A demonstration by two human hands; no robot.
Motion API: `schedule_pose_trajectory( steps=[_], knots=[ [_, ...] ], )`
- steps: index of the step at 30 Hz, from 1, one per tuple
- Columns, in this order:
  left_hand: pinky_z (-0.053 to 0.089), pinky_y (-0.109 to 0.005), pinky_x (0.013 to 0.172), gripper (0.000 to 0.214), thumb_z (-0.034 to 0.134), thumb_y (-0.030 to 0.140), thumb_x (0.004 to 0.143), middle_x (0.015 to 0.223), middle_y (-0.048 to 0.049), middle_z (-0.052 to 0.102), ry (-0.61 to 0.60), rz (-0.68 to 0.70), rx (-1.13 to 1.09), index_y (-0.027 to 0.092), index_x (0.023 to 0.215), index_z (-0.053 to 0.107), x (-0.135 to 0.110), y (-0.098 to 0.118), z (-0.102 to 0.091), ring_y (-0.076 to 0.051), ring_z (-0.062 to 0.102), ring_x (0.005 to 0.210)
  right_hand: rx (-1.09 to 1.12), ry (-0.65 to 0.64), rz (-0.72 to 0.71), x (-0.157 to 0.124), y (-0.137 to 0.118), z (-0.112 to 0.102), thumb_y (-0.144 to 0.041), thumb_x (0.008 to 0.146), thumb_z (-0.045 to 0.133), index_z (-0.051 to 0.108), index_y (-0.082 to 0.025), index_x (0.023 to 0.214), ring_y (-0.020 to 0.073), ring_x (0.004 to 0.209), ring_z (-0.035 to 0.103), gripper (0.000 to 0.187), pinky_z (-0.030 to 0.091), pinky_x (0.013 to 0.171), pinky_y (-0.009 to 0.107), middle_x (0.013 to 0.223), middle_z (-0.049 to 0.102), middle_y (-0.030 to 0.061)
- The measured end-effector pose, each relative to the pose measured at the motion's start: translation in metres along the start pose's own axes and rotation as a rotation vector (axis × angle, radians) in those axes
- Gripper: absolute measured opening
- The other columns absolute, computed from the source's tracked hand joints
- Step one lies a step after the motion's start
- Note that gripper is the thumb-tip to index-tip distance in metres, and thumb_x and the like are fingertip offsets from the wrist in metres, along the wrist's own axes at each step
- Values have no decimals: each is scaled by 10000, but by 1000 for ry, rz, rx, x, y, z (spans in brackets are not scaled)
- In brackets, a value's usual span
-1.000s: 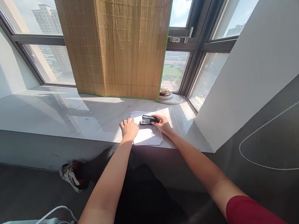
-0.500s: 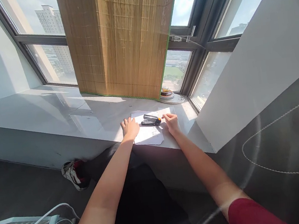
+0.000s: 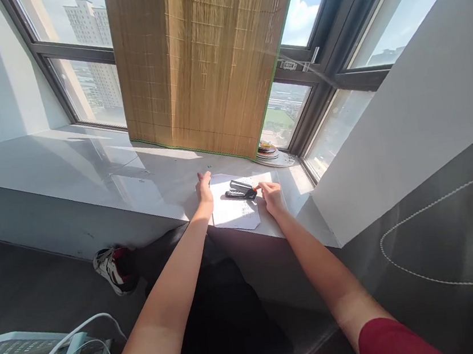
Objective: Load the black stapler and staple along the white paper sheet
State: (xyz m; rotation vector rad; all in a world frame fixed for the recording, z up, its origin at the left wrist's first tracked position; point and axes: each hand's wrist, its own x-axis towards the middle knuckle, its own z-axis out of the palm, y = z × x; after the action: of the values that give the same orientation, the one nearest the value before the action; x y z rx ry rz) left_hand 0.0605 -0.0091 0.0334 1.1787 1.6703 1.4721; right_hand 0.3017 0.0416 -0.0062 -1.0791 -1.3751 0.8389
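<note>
So, your left hand [image 3: 204, 188]: it lies flat with the fingers loose and spread. It holds nothing and presses on the left edge of the white sheet of paper [image 3: 236, 214].
The small black stapler with an orange end [image 3: 240, 189]: it lies on the top part of the paper, between your two hands. Its orange end points toward your right side. Your left hand is near it but does not touch it.
Your right hand [image 3: 271, 194]: the fingers are curled in, and the fingertips [image 3: 259, 187] meet right at the stapler's orange end. You cannot tell if they pinch it or only touch it.
The paper: it lies flat on the shiny white window ledge [image 3: 88, 166], close to the front edge. It has small print, too tiny to read.
The brown bamboo blind with a green rim [image 3: 205, 60]: it hangs in front of the window. Its bottom reaches the ledge behind the paper.
The stack of round plates [image 3: 268, 150]: it sits on the ledge by the blind's right corner, apart from your hands.
The black and white shoe [image 3: 109, 267]: it is on the dark floor below the ledge, left of your left arm.
</note>
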Motion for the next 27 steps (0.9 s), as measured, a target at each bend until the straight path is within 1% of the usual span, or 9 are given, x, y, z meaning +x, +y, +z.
schedule_pose_trajectory(
  steps=[3, 4, 6, 8, 12, 16, 20, 23, 27],
  knots=[
    [430, -337, 1314, 880, -53, 562, 1154, 1751, -165, 510, 23, -173, -635, 150, 1666, 532, 3, 0, -9, -210, 521, 1611, 4, 1, 7, 0, 1, -1, -423, 850, 665, 649, -232, 608, 131, 533, 232, 308, 214, 547, 316, 552, 245, -70],
    [417, -336, 1325, 846, 11, 587, 1161, 1744, -162, 520, 49, -232, -777, 161, 1644, 560, 3, 0, -12, -216, 517, 1615, 4, 2, 5, 1, 1, -1, -437, 850, 667, 635, -236, 601, 131, 536, 225, 322, 211, 549, 316, 553, 241, -70],
    [379, -351, 1354, 749, 140, 577, 1174, 1732, -157, 538, 96, -335, -982, 174, 1613, 594, 5, -1, -18, -226, 493, 1633, 0, 6, 3, 2, 2, -1, -482, 853, 670, 622, -241, 606, 131, 542, 214, 349, 205, 557, 316, 556, 235, -70],
    [359, -384, 1374, 681, 219, 550, 1175, 1730, -149, 541, 117, -394, -1098, 193, 1614, 597, 7, -3, -21, -232, 457, 1657, -4, 4, -2, 3, 2, 0, -553, 872, 662, 653, -240, 652, 135, 544, 221, 383, 205, 564, 316, 560, 241, -69],
    [335, -474, 1401, 614, 296, 524, 1158, 1735, -130, 532, 122, -431, -1171, 274, 1651, 563, 13, -10, -20, -241, 419, 1678, 7, -5, -26, 4, 4, 1, -688, 902, 643, 697, -227, 685, 136, 535, 245, 512, 192, 566, 315, 552, 275, -62],
    [313, -600, 1401, 574, 329, 440, 1148, 1703, -132, 570, 120, -494, -1196, 308, 1671, 526, 22, -23, -17, -266, 419, 1679, -46, -10, -73, 4, 8, 0, -660, 913, 661, 655, -228, 622, 127, 527, 225, 521, 198, 552, 313, 534, 258, -67],
    [363, -580, 1369, 529, 341, 415, 1130, 1640, -171, 627, 138, -467, -1202, 268, 1548, 631, 32, -40, -16, -272, 460, 1656, -27, 18, -101, 5, 11, 0, -503, 928, 695, 434, -260, 518, 112, 540, 199, 543, 220, 533, 300, 543, 214, -73],
    [412, -598, 1329, 546, 270, 412, 1123, 1525, -193, 701, 128, -439, -1158, 253, 1428, 694, 40, -52, -17, -274, 498, 1630, -29, 21, -104, 5, 12, 2, -430, 929, 699, 277, -280, 525, 106, 559, 168, 603, 229, 521, 290, 560, 172, -77],
    [332, -525, 1387, 550, 266, 447, 1110, 1523, -185, 701, 110, -397, -1151, 267, 1385, 708, 44, -59, -16, -248, 459, 1653, -33, 24, -105, 6, 14, 3, -424, 937, 709, 200, -285, 568, 103, 583, 134, 644, 229, 511, 275, 582, 150, -80]
  ],
)
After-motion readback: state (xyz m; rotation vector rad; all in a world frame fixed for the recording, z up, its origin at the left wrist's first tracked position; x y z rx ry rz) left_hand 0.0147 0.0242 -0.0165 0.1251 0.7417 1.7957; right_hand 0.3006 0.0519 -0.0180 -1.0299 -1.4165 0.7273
